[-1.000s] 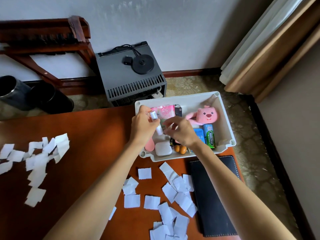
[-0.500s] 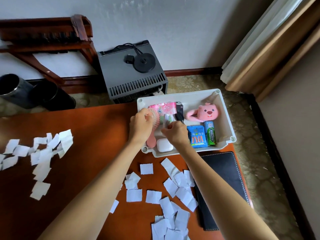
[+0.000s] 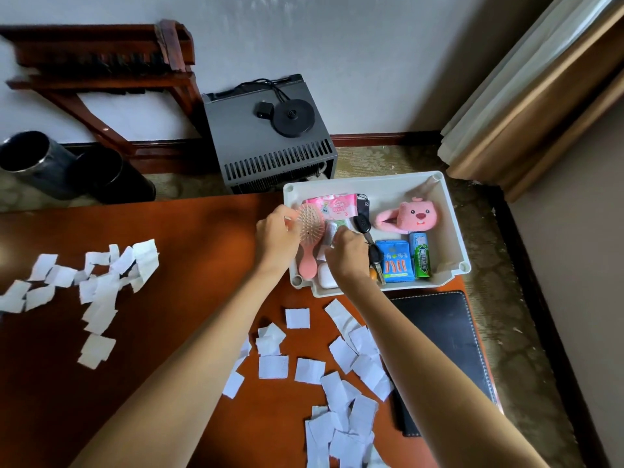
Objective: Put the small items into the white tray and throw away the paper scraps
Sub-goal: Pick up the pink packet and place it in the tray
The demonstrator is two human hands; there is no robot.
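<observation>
Pinching small tube [image 3: 329, 233] over white tray [image 3: 371, 179], right hand [image 3: 349, 256] fingers; left hand [image 3: 275, 236] fingers' hold unclear.

Right grip [image 3: 347, 255] hides lower part of silver tube [image 3: 329, 232], white case [image 3: 326, 277] half covered; paper scraps [image 3: 337, 434] cut by bottom edge.

Soft, even daylight fills the room, brightest on the white wall [image 3: 337, 45] and the curtain [image 3: 506, 96] at upper right. The polished wooden table [image 3: 169, 231] carries a pale sheen along its far edge. Shadows under the forearms [image 3: 202, 349] are faint and soft-edged. The paper scraps [image 3: 273, 366] read almost blown-out white. The left hand [image 3: 275, 236] and the small tube [image 3: 328, 233] gripped by the right hand [image 3: 347, 256] look slightly smeared. Straight lines bow toward the frame edges, and the corners are softer.
</observation>
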